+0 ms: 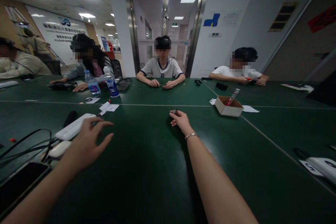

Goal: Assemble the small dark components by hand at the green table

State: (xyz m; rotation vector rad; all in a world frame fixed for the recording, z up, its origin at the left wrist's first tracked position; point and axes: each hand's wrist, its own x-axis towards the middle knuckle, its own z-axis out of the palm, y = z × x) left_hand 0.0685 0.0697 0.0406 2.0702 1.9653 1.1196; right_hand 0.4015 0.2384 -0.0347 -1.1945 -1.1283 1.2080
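My left hand [88, 141] is raised over the left side of the green table [147, 168], its fingers apart and nothing in them. It is nearest to a long white device [75, 127] and a rounded white object [60, 149]. Farther forward, near the table's middle, my right hand [180, 120] is closed with thumb and fingers pinched together. A small dark and grey piece [174, 111] shows at the fingertips, too small to name. A silver bracelet [191, 135] circles that wrist.
Black cables [31, 136] and a dark-screened device [23, 185] lie at the left. Two bottles [112, 84] stand beyond. To the right are an open cardboard box [229, 108] holding a red-and-clear tube [233, 97], and a white device [324, 168]. Several people sit around the table.
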